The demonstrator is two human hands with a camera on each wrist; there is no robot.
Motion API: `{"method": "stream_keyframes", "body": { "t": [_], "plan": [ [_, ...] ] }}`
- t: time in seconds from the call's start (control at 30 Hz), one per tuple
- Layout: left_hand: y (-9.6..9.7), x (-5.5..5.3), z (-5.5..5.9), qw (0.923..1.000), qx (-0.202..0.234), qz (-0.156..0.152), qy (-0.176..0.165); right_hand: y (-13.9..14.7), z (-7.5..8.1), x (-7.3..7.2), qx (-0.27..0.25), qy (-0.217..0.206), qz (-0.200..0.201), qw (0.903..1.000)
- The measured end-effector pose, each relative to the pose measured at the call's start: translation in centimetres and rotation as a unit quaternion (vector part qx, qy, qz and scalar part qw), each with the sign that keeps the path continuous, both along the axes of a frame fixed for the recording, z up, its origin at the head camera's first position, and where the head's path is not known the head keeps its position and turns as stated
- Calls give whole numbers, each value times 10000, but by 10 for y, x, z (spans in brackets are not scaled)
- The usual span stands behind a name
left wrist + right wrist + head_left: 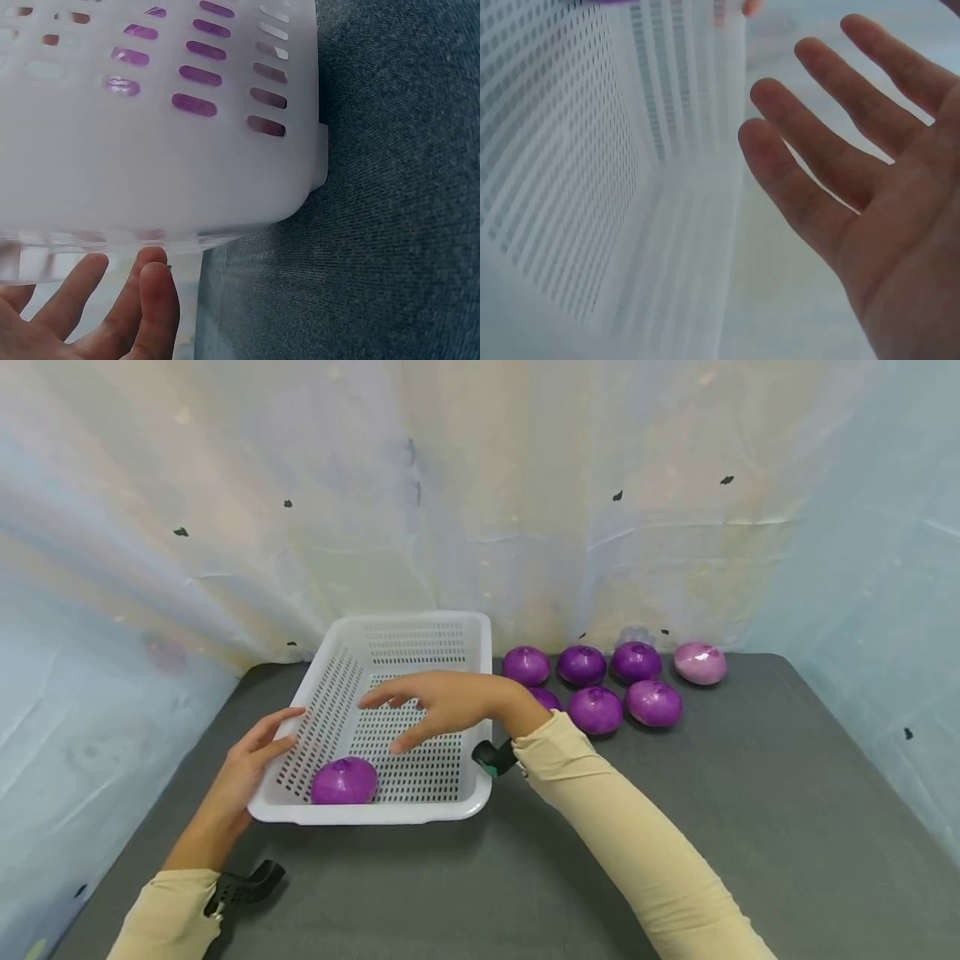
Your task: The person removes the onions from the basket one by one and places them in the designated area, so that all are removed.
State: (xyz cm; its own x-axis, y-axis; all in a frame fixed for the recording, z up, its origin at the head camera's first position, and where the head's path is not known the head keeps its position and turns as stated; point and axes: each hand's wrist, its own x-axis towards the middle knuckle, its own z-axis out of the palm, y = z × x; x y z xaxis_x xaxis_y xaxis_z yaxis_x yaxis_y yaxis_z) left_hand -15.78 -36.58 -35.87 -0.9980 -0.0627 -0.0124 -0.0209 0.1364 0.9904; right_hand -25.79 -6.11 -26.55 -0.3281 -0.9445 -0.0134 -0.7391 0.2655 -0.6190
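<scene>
A white perforated plastic basket [420,812] sits on the dark table, with one purple onion [343,781] in its near left corner. My left hand [243,768] is at the basket's left side, its fingertips at the rim. From the left wrist view, the left fingers [159,300] look extended beside the basket wall [135,172], and purple shows through the slots. Over the inside of the basket hovers my right hand [450,702], palm down, fingers spread and holding nothing. The right wrist view shows the right fingers [810,161] apart from the basket wall [682,225].
Right of the basket, several purple onions stand in two rows, among them a paler onion [700,663] at the far right end and another onion [654,702] in the near row. The right forearm hides part of one. A pale curtain [525,527] hangs behind the table [787,827].
</scene>
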Motion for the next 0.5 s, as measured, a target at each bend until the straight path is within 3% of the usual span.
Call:
{"method": "stream_keyframes", "body": {
  "t": [0.13, 0.23, 0.37, 0.5],
  "plan": [
    [3, -1, -2, 10000, -71, -28, 6, -40, -8, -8, 410, -416, 235, 9980],
    [4, -1, -5, 9999, -111, -4, -6, -60, -27, -16, 634, -917, 190, 9936],
    [4, 1, -5, 9999, -114, -10, -47, -72, -54, -28, 796, -1412, -13, 9868],
    [0, 1, -1, 9999, -151, 44, -46, -80, -61, -32, 966, -1561, -72, 9830]
  ]
}}
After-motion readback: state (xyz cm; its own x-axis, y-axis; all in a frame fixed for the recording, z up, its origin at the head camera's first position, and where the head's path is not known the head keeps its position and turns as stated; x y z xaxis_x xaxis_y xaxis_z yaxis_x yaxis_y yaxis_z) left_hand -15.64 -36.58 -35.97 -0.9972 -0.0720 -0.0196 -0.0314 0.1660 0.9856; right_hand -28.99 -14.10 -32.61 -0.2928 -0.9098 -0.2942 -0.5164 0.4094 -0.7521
